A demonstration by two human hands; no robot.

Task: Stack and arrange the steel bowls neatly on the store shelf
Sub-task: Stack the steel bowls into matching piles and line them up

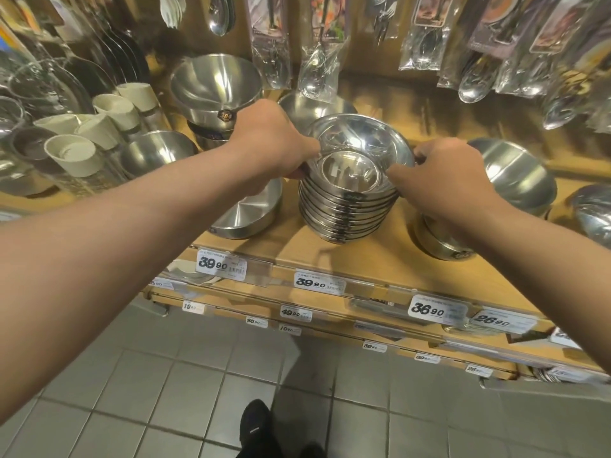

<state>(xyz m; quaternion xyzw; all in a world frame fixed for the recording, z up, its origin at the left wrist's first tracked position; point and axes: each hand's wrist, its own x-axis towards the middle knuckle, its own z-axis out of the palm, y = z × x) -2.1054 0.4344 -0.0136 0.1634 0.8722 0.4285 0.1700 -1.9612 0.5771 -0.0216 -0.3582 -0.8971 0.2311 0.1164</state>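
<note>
Both hands, left hand and right hand, apparently grip the bowl stack.

We see silver, mirror-bright steel bowls with dark bands at their stacked rims, on a honey-yellow wooden shelf. White price tags carry bold black numbers. Cream caps top the glass jars. Below, the floor tiles are grey-green, and the shoe is black.

bowl stack: glossy steel | shelf: matt wood | floor: smooth tile
</note>
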